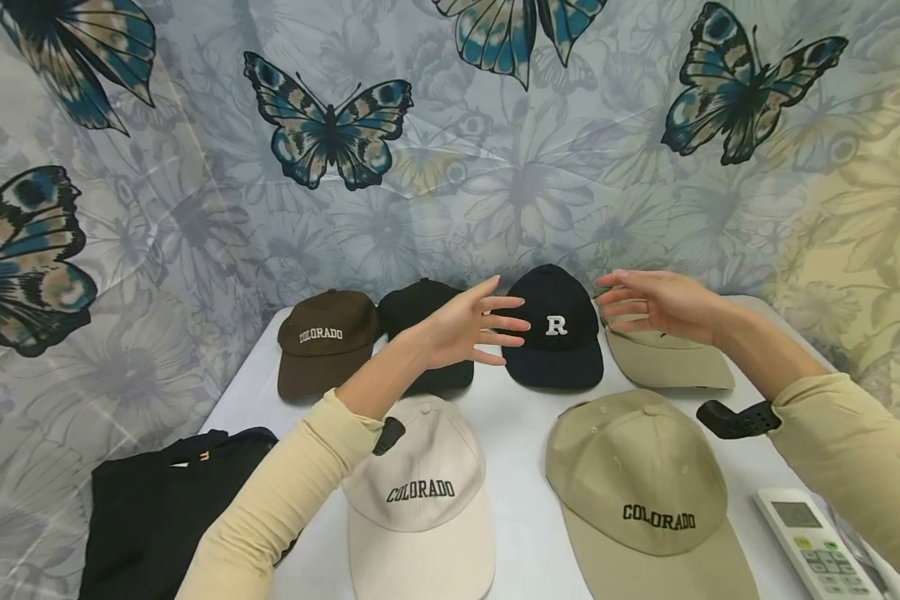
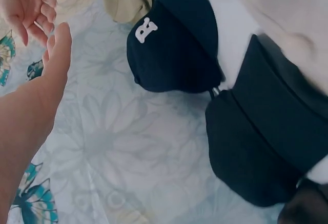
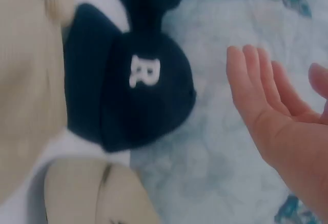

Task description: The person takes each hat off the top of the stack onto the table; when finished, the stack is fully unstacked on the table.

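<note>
Left hand (image 1: 468,329): held above the bench (image 1: 521,467), fingers spread and straight, nothing gripped.
Right hand (image 1: 656,304): raised opposite, fingers loosely extended, nothing held.
Navy R cap (image 1: 558,329): set on the bench between and below both hands, touched by neither.
Neighbours: a black cap (image 1: 420,312) just left, an olive cap (image 1: 667,358) just right.
Front row: cream Colorado cap (image 1: 423,492), khaki Colorado cap (image 1: 645,492).

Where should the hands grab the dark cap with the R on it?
Probably by the crown's two sides: the R cap sits upright, brim toward the person, and the open left hand and right hand hover either side. Coming down from above avoids neighbouring caps.
</note>
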The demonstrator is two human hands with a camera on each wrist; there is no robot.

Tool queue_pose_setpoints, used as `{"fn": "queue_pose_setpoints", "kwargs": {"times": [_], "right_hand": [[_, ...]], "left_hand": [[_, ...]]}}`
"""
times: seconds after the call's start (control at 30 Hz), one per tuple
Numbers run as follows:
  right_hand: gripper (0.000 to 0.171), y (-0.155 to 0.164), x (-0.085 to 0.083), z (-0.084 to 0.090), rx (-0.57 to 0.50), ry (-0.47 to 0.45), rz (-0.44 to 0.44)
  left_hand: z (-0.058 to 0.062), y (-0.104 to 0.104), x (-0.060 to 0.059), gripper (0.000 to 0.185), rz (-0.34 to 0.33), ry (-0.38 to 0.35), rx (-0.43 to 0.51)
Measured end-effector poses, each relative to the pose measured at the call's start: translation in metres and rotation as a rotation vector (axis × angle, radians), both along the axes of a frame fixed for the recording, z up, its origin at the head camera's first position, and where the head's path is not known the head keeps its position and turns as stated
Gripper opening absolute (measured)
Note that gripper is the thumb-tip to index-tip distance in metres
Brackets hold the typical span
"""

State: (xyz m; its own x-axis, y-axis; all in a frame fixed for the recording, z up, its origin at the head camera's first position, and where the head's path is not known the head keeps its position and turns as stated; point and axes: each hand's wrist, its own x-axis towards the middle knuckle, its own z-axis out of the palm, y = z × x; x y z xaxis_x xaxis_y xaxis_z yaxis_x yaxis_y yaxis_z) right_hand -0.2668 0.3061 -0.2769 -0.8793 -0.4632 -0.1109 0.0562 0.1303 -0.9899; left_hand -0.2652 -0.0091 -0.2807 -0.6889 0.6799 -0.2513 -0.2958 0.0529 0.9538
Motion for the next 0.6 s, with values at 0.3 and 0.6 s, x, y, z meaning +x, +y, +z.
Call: {"fn": "queue_pose_setpoints", "kwargs": {"times": [0.3, 0.6], "right_hand": [[0.054, -0.045, 0.013, -0.010, 0.058, -0.039, 0.069], [0.051, -0.081, 0.026, -0.031, 0.047, -0.131, 0.133]], "left_hand": [[-0.008, -0.042, 0.032, 0.060, 0.025, 0.086, -0.172], [-0.025, -0.086, 0.056, 0.056, 0.116, 0.120, -0.212]]}}
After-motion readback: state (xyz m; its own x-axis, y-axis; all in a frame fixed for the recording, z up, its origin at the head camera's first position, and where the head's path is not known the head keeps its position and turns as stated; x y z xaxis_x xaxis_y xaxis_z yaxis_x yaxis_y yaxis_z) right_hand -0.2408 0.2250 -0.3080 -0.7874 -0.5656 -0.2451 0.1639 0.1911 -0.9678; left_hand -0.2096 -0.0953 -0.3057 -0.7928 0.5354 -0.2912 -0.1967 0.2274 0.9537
